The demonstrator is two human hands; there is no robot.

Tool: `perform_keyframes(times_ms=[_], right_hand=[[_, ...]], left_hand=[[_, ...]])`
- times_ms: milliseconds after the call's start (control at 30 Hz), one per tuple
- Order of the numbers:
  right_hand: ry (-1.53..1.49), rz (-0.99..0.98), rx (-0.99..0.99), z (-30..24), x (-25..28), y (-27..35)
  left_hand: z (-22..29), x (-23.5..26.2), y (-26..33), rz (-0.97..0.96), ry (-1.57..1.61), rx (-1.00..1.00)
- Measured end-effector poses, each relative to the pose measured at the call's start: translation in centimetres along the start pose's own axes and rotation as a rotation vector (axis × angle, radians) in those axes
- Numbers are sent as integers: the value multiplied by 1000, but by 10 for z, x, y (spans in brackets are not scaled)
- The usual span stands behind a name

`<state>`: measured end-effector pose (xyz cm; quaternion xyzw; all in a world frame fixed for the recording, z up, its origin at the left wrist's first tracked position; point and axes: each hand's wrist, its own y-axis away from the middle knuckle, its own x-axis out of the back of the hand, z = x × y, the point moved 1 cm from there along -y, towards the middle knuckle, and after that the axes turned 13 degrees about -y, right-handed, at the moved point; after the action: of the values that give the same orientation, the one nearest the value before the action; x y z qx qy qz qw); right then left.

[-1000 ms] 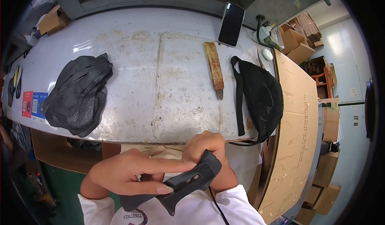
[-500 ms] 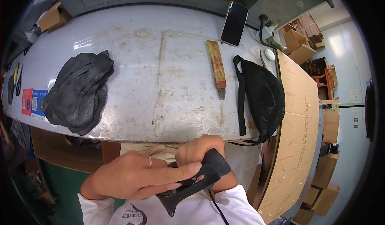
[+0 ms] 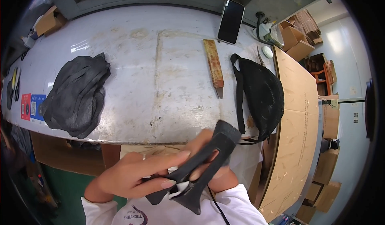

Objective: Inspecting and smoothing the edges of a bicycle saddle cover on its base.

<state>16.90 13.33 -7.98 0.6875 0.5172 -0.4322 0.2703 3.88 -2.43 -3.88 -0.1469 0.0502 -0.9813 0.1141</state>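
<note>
A black slotted piece (image 3: 222, 139) is held in both hands in front of my chest, close to the table's front edge. It has a long opening down its middle, a squared upper end and a flared lower end, and some white shows inside it; its exact kind I cannot make out. My left hand (image 3: 138, 175), wearing a ring, pinches its lower left side with thumb and fingers closed. Behind it, my right hand (image 3: 198, 143) grips the upper part, and the piece hides most of those fingers.
On the white table (image 3: 128, 92) lie a heap of dark grey cloth (image 3: 76, 96), a blade with a worn yellow-brown handle (image 3: 213, 62), a black pouch with a strap (image 3: 262, 96) and a phone (image 3: 231, 21). Cardboard (image 3: 294, 133) covers the right side. Boxes (image 3: 327, 171) stand beyond.
The black piece has been turned and raised, so its slot and white inside now show more. My right hand has shifted behind it; the left still pinches it.
</note>
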Motion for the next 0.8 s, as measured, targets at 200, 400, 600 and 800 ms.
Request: perform_keyframes(times_ms=[200,400,600,800], right_hand=[[53,230,-348,-7,-8,4],[168,84,-448,-10,3,-5],[480,133,-236,-8,-12,-8],[444,97,-128,9,15,10]], left_hand=[[1,3,-2,-19,-1,45],[0,1,-2,-44,11,82],[1,-2,-4,33,-21,1],[6,2,-4,-58,-161,18]])
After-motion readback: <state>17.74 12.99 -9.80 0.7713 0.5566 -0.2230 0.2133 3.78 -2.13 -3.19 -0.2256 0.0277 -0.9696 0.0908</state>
